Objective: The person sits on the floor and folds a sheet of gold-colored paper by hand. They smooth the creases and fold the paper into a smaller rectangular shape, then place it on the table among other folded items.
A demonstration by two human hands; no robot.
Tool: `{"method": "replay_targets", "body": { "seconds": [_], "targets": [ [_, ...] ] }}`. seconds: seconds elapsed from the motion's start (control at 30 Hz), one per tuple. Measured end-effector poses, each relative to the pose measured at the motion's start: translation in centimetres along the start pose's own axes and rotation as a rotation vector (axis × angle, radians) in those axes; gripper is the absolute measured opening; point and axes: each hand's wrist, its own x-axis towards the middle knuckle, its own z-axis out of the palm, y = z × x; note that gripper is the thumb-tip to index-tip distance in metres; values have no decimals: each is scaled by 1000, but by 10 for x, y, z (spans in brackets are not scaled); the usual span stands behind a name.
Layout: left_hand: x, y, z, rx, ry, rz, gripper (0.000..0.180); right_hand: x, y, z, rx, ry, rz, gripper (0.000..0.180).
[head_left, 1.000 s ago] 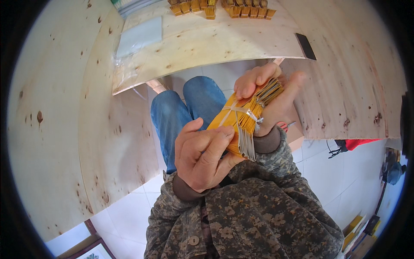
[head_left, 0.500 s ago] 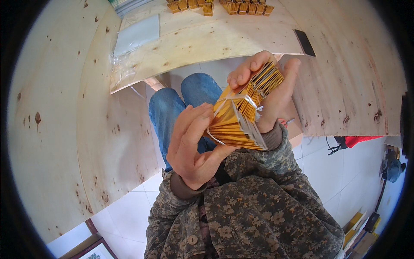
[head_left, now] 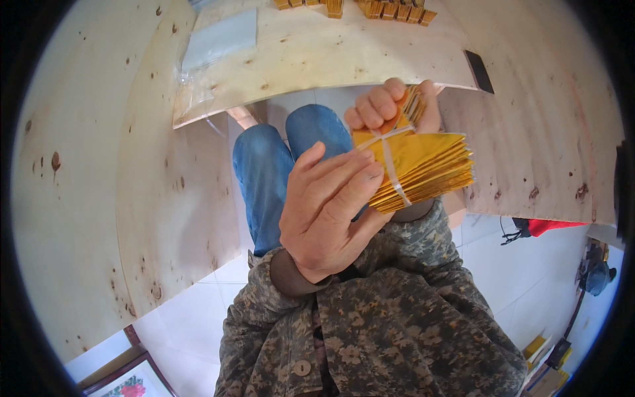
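Note:
A bundle of folded gold paper (head_left: 426, 165), tied with a white strip, is held up in front of my jacket. Many thin folded edges fan out at its right side. My right hand (head_left: 378, 107) wraps its fingers and thumb round the narrower upper end. On the lower left, my left hand (head_left: 327, 208) lies against the bundle with its fingers on the upper face and its thumb at the bottom edge. The strip crosses the gold face; its knot does not show now. Part of the bundle's far side and my right palm are hidden.
Ahead stands a wooden table (head_left: 304, 56) with a clear plastic-wrapped white sheet (head_left: 219, 40), a black flat piece (head_left: 479, 71) at its right corner, and several gold paper bundles (head_left: 397, 10) at the back. Wooden boards flank me left (head_left: 86, 198) and right (head_left: 529, 132).
The bundle has been turned, so its fanned edges now point right and its gold face shows. My left hand has moved up and right along it; my right hand's fingers have curled more tightly.

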Motion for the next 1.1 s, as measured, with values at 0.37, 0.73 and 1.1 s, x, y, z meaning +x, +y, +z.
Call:
{"method": "replay_targets", "body": {
  "seconds": [0.37, 0.73, 1.1],
  "targets": [
    [5, 2, 11, 75, 163, -2, 61, 14, 20, -11, 380, -200, 228, 42],
    [17, -23, -5, 93, 34, -36, 62, 19, 51, -21, 676, -181, 428, 28],
    [24, -58, -32, -1078, 585, -864, 32, -8, 59, 33, -215, 110, 150, 68]
  ]
}}
